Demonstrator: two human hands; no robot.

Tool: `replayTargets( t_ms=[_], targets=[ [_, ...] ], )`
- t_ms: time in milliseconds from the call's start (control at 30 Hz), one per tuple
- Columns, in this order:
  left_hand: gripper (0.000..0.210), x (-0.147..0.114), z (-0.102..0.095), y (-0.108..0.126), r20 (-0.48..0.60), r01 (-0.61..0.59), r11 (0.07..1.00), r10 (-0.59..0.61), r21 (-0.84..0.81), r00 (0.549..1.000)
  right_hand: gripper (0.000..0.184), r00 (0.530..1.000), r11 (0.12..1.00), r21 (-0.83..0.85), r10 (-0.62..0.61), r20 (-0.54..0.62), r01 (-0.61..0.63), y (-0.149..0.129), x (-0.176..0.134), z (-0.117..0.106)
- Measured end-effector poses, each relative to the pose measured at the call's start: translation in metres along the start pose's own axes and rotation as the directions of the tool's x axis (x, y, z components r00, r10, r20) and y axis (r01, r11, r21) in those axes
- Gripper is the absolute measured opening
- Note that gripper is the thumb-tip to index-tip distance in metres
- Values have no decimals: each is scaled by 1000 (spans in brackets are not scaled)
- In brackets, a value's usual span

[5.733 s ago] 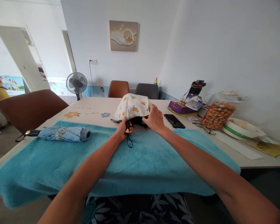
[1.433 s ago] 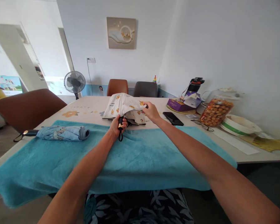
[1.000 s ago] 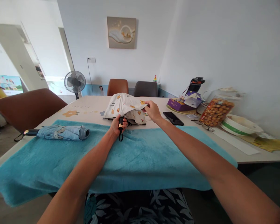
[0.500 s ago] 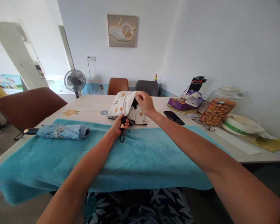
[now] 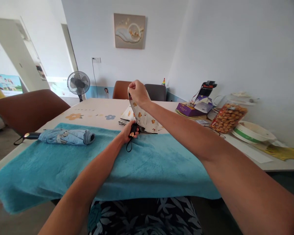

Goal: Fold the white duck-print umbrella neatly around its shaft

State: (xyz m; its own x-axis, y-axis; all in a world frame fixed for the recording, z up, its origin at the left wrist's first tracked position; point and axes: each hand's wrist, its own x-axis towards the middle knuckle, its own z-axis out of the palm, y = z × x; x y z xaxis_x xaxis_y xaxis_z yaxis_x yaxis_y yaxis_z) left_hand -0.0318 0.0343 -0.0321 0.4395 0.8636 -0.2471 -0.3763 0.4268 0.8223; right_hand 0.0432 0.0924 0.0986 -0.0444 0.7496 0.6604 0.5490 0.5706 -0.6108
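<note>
A white folding umbrella (image 5: 150,121) with small orange figures and black trim lies loosely bunched over the far edge of the blue towel (image 5: 159,163). My left hand (image 5: 130,131) is closed around its black handle, with a wrist loop hanging below. My right hand (image 5: 138,91) is raised above the umbrella and pinches an edge of its canopy, drawing one panel upright. Part of the canopy is hidden behind the right hand and forearm. Off to the left, a light blue umbrella (image 5: 66,136) lies rolled up on the towel, its dark handle pointing left.
On the table's right side are a purple tissue box (image 5: 188,109), a jar of brown snacks (image 5: 231,116), a white bowl with a green band (image 5: 253,132) and a yellow cloth (image 5: 281,151). Chairs (image 5: 29,109) stand around the table; a fan (image 5: 78,84) is behind it.
My right hand has moved up and left, lifting a canopy panel from the bunch. My left hand has shifted slightly right with the handle. The dark phone is now hidden behind my right forearm.
</note>
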Motion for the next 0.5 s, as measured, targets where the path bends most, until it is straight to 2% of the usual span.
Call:
replayTargets(
  t_ms=[133, 233, 367, 500],
  targets=[
    [26, -7, 5, 1, 9, 14, 996, -15, 91, 1000, 11, 998, 998, -32, 62, 18, -62, 1, -5, 17],
    [21, -10, 6, -2, 48, -42, 983, 34, 179, 998, 12, 997, 994, -74, 78, 12, -76, -2, -11, 20],
    [30, -5, 6, -9, -15, -137, 917, 153, 374, 988, 12, 999, 984, -174, 43, 23, -38, -9, -17, 20],
    [35, 0, 6, -12, -61, -125, 915, 160, 382, 985, 12, 998, 980, -197, 14, 59, -2, -17, -23, 24]
  ],
)
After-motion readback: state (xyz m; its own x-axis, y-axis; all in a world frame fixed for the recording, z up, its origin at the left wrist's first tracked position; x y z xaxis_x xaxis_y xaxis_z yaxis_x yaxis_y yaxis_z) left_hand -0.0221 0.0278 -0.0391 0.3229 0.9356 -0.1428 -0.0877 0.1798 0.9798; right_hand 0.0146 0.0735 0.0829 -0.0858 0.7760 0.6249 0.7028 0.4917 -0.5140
